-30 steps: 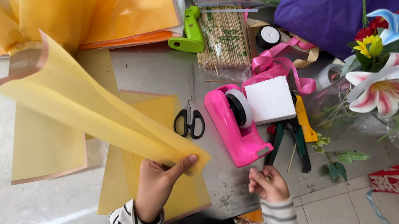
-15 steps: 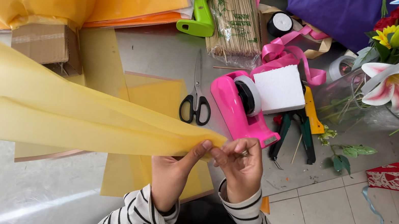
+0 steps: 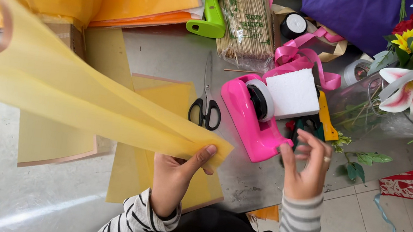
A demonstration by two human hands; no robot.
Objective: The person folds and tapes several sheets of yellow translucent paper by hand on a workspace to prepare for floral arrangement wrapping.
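The left hand [image 3: 173, 173] pinches a folded corner of the yellow wrapping sheet [image 3: 76, 96], held above the worktop's [image 3: 171, 58] near edge — light, floppy, likely slippery, best gripped at that corner. The right hand [image 3: 305, 163], fingers apart and empty, hovers beside the pink tape dispenser [image 3: 251, 116].

Bright, even daylight over a cluttered table [image 3: 4, 196], seen from overhead.

Soft light throws only faint shadows beneath the scissors [image 3: 207, 105] and the pink tape dispenser [image 3: 248, 119]. A pale streak of glare crosses the near left of the table. The yellow sheet [image 3: 61, 86] glows translucent and smears with motion blur at far left. The right hand [image 3: 305, 169] is slightly soft; lines bend towards the edges.
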